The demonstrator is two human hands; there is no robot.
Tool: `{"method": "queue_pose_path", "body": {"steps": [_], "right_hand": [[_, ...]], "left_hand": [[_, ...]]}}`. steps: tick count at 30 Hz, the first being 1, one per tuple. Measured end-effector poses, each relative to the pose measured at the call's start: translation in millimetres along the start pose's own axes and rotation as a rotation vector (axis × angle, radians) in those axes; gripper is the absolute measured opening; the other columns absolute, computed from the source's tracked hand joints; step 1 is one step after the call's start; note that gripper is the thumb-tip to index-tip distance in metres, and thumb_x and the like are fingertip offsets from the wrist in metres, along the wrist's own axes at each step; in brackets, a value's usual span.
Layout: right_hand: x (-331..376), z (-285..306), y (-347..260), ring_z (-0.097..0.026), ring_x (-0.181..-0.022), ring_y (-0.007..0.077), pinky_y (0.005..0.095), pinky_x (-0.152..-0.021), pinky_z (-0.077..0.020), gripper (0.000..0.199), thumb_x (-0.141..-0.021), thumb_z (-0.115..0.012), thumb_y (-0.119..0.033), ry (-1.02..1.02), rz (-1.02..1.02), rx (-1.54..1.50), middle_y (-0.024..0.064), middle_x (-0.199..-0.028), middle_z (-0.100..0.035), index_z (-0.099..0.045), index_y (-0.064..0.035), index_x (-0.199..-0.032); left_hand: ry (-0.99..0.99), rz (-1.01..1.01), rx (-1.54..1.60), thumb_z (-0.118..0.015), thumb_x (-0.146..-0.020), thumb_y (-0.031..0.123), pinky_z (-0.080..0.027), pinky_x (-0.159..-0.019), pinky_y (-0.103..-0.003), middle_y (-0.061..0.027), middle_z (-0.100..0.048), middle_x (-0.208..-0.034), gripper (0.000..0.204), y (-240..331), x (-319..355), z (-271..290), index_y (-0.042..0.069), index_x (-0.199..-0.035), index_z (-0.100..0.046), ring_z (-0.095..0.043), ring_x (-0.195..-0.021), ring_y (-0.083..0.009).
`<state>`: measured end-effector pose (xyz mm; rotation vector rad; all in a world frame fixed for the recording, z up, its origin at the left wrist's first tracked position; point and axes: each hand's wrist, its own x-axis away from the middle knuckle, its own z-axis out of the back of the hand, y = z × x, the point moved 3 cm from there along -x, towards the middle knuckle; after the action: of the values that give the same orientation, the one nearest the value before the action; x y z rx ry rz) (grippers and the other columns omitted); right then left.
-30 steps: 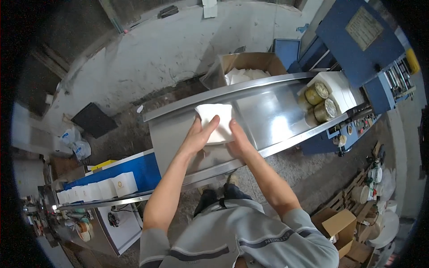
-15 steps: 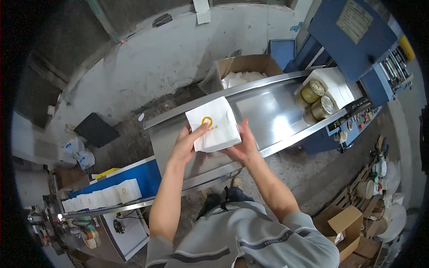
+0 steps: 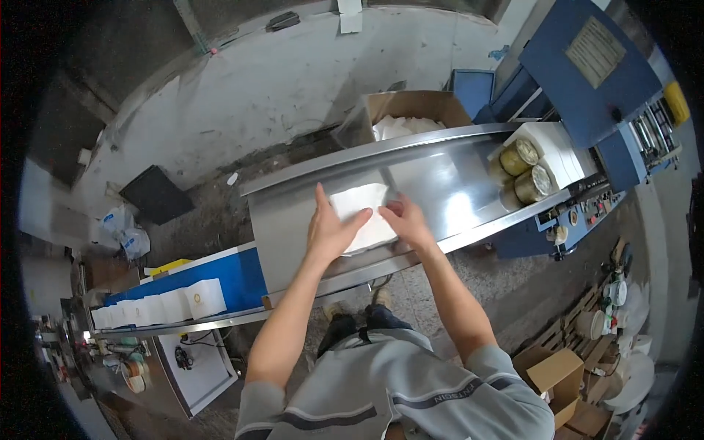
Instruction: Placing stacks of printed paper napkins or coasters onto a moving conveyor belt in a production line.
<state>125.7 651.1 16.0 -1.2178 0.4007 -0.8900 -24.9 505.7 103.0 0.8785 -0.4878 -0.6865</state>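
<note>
Between my two hands is a stack of white paper napkins [image 3: 364, 202], held low over the steel chute [image 3: 286, 242]. My left hand [image 3: 331, 229] grips its left side, thumb laid across the face and fingers pointing away from me. From the other side my right hand [image 3: 407, 222] closes on it with the thumb on top; its other fingers are partly hidden. No print shows on the side facing me. At the lower left, a row of similar white napkin stacks [image 3: 204, 299] stands on a blue conveyor belt [image 3: 246, 279], the nearest one bearing a small orange mark.
Two weighted-looking round jars or cans [image 3: 519, 155] stand by white paper [image 3: 554, 150] at the chute's right end, beside a blue machine [image 3: 587, 66]. Behind the chute sits a cardboard box [image 3: 458, 110] of white paper. Another open carton [image 3: 555, 370] lies at lower right.
The stack has turned, so its orange-printed face no longer shows, and it sits lower at the chute. Both thumbs have moved inward onto it. The whole view has shifted slightly.
</note>
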Motion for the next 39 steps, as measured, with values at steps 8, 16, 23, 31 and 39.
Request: {"method": "queue_pose_path", "body": {"steps": [8, 16, 23, 31, 39], "right_hand": [[10, -9, 5, -0.061, -0.108, 0.0223, 0.0311, -0.093, -0.0462, 0.058, -0.098, -0.057, -0.037, -0.058, -0.048, -0.514, 0.0172, -0.119, -0.065, -0.049, 0.0084, -0.134], [29, -6, -28, -0.050, -0.123, 0.0184, 0.0288, -0.105, -0.0362, 0.065, -0.102, -0.046, -0.047, -0.133, -0.063, -0.463, 0.0143, -0.134, -0.056, -0.045, 0.0051, -0.141], [32, -8, -33, -0.047, -0.126, 0.0187, 0.0283, -0.107, -0.0342, 0.068, -0.101, -0.048, -0.047, -0.183, -0.069, -0.434, 0.0151, -0.138, -0.053, -0.041, 0.0057, -0.143], [32, -7, -37, -0.046, -0.127, 0.0189, 0.0284, -0.108, -0.0333, 0.067, -0.102, -0.048, -0.046, -0.193, -0.080, -0.460, 0.0150, -0.139, -0.052, -0.041, 0.0059, -0.144], [28, -7, -31, -0.045, -0.129, 0.0200, 0.0288, -0.109, -0.0323, 0.067, -0.102, -0.048, -0.045, -0.187, -0.093, -0.448, 0.0157, -0.141, -0.050, -0.040, 0.0064, -0.144]], "left_hand": [[-0.117, 0.158, 0.527, -0.063, -0.094, 0.039, -0.049, -0.088, -0.032, -0.0181, -0.063, -0.120, 0.071, -45, 0, -14, -0.009, -0.141, -0.038, -0.062, -0.106, -0.0224], [-0.194, 0.127, 0.562, -0.061, -0.097, 0.036, -0.047, -0.088, -0.029, -0.0124, -0.064, -0.118, 0.053, -39, 5, -9, -0.004, -0.132, -0.054, -0.061, -0.103, -0.0173], [-0.170, 0.139, 0.727, -0.056, -0.101, 0.031, -0.046, -0.087, -0.027, -0.0090, -0.065, -0.114, 0.046, -43, 8, -9, -0.006, -0.129, -0.055, -0.060, -0.100, -0.0139], [-0.135, 0.151, 0.697, -0.056, -0.100, 0.032, -0.047, -0.084, -0.026, -0.0101, -0.066, -0.110, 0.047, -55, 8, -5, -0.008, -0.126, -0.057, -0.060, -0.097, -0.0134], [-0.100, 0.070, 0.600, -0.055, -0.101, 0.031, -0.046, -0.076, -0.026, -0.0059, -0.067, -0.095, 0.041, -55, 7, -4, -0.007, -0.112, -0.064, -0.057, -0.085, -0.0101]]}}
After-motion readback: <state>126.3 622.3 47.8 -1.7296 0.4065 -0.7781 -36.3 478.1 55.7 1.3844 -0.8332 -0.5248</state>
